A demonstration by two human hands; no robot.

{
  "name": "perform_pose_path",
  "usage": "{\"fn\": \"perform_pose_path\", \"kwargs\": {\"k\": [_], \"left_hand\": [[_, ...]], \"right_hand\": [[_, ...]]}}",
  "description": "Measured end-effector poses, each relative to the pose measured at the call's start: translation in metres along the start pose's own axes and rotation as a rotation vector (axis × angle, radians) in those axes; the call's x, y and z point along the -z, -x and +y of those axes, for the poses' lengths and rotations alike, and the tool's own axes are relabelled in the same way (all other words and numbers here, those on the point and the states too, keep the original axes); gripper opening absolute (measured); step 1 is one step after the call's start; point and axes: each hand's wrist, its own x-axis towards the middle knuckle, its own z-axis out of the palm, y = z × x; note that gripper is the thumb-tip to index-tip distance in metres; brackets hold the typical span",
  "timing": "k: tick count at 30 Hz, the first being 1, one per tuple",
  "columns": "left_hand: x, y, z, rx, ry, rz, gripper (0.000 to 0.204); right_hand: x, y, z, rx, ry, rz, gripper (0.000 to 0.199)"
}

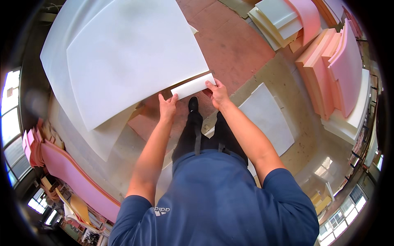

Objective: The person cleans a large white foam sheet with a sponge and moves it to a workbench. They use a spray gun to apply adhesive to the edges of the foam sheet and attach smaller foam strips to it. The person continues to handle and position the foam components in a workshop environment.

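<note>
A short white foam strip [191, 87] spans the gap between my two hands, just off the near edge of a large white foam sheet [135, 57]. My left hand [167, 107] pinches its left end, thumb and fingers closed on it. At the other end my right hand [218, 93] grips with the thumb on top and the fingers underneath, partly hidden. The strip lies roughly parallel to the sheet's near edge, with a narrow dark gap between them. More white sheet layers show beneath the large one at its left.
A loose white sheet [269, 119] lies on the floor to my right. Pink and orange foam slabs [328, 69] stand stacked at the far right, with white and pink pieces [283, 18] beyond. A long pink sheet [78, 176] leans at the left. My shoe [193, 104] is below the strip.
</note>
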Motion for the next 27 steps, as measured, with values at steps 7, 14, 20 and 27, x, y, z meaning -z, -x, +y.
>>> {"fn": "perform_pose_path", "kwargs": {"k": [7,14,20,27], "left_hand": [[0.0013,-0.0021,-0.0028,-0.020,0.071,-0.005,0.097],[-0.0002,0.0001,-0.0039,-0.006,0.116,0.000,0.096],[0.0000,-0.0037,-0.0069,-0.013,0.125,-0.005,0.096],[-0.0004,-0.0037,-0.0067,-0.006,0.138,0.009,0.095]], "right_hand": [[-0.0013,-0.0036,0.0045,0.008,-0.036,0.013,0.040],[-0.0053,-0.0020,0.0044,0.003,-0.038,0.037,0.040],[-0.0028,-0.0076,0.0082,0.020,-0.048,0.022,0.041],[-0.0067,-0.0065,0.0052,-0.006,-0.033,0.027,0.043]]}}
